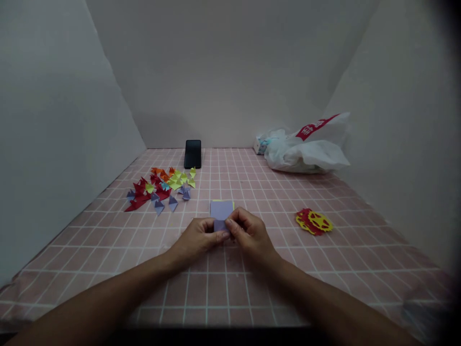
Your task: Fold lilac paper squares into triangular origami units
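Between my two hands is a small piece of purple paper (221, 225), pinched at its lower part. My left hand (199, 236) grips its left side with the thumb along the bottom. My right hand (251, 234) pinches its right edge between thumb and fingertips. Just beyond the held paper lies a stack of square paper sheets (221, 209), purple on top with yellow showing at the edge. Whether the held piece has a fold in it is too small to tell. Left of the stack sit several folded paper pieces (173, 203) in purple, red, orange, yellow and blue.
A black phone (192, 154) lies at the back, left of centre. A white plastic bag (308, 153) with red print rests at the back right, beside a small box (259, 145). Red and yellow cutout discs (314, 221) lie at right. Pale walls border the pink checked tablecloth (266, 197).
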Available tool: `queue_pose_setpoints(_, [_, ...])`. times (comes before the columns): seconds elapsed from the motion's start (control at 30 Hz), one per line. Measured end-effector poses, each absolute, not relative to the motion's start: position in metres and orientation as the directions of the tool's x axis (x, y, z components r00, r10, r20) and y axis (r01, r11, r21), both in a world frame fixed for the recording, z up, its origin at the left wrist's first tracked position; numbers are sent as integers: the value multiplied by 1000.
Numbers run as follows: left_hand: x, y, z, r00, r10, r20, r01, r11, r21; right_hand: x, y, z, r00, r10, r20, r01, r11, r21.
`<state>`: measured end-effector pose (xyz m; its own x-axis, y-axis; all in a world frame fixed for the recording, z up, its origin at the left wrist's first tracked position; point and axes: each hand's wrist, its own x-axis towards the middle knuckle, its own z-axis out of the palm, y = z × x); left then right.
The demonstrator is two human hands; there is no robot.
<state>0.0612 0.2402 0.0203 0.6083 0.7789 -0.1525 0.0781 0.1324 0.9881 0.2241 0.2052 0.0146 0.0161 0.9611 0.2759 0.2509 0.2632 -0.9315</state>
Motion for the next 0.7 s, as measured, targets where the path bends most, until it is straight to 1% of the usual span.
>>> queue_pose_setpoints(0.2, [62, 239, 24, 549, 832, -81, 71, 50, 996, 226, 204, 15, 29, 954, 300, 268, 281, -921])
queue_pose_setpoints(0.37, [59, 243, 29, 468, 884, -11, 65, -22, 998, 227, 204, 20, 21, 921, 388, 383, 351, -854])
queue_pose_setpoints(0.43, [57, 243, 31, 444, 896, 26, 89, -73, 993, 226, 204, 21, -3, 916, 401, 394, 370, -842])
queue_pose_setpoints(0.6, [54, 244, 32, 455, 882, 122, 107, -190, 976, 226, 204, 19, 6, 948, 318, 324, 300, -897])
queue_pose_setpoints(0.7, [55, 244, 31, 459, 881, 113, 122, -189, 974, 227, 205, 17, 15, 957, 288, 304, 270, -914])
